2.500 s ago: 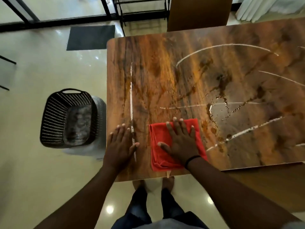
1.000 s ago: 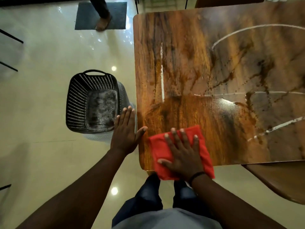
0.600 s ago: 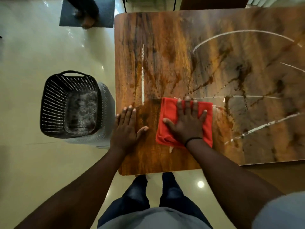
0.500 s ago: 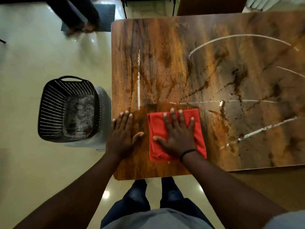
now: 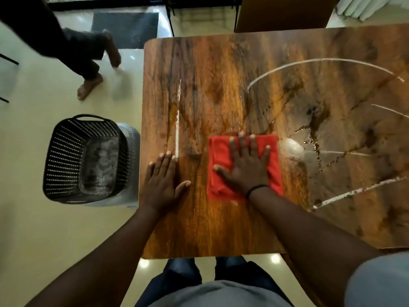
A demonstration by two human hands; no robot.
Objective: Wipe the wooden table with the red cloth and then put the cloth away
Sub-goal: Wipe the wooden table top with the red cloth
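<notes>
Knees in dark trousers and a grey shirt sit nearest, at the near edge of the bench (image 5: 221,229). The left hand (image 5: 162,185) lies flat on the wood near the left edge, fingers straight and close together, thumb out to the right, holding nothing. Just right of it, apart, the right hand (image 5: 246,167) presses flat on the cloth (image 5: 218,156), its fingers straight and spread, a black band (image 5: 256,189) round the wrist. The red cloth is folded to a rough square and lies flat on the bench, left of a wet patch (image 5: 291,148) and a trail of droplets. White streaks (image 5: 177,120) cross the wood beyond. On the floor left of the bench stands a dark perforated basket (image 5: 64,156). Farther off, another person's bare foot (image 5: 88,86) steps near a dark mat (image 5: 132,27).
</notes>
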